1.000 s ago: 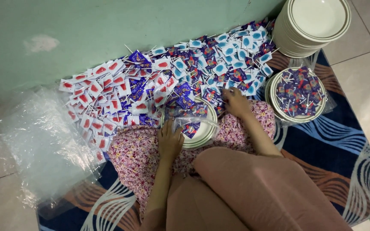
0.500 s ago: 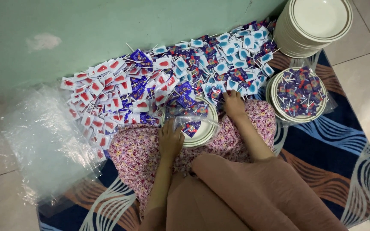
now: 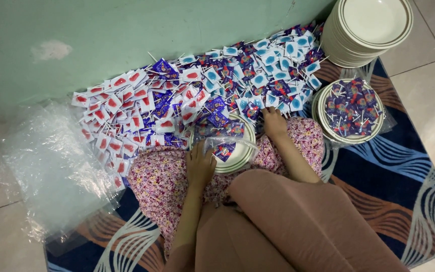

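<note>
Clear plastic bag (image 3: 227, 147) over the lap plate (image 3: 237, 160) is gripped at its left edge by the left hand (image 3: 200, 163), while the right hand (image 3: 274, 122), fingers spread flat, is laid on wrapped lollipops (image 3: 258, 100) just beyond.

Your left hand (image 3: 200, 163) rests on a clear, glossy plastic bag (image 3: 230, 147) over a smooth glazed plate (image 3: 237, 162). Your right hand (image 3: 274, 122) touches shiny, crinkled plastic candy wrappers (image 3: 197, 100). Far right, the stacked plates (image 3: 366, 30) look like glossy ceramic. The rug (image 3: 393, 181) is matt woven cloth; the left-hand plastic sheets (image 3: 51, 161) are filmy and wrinkled.
</note>
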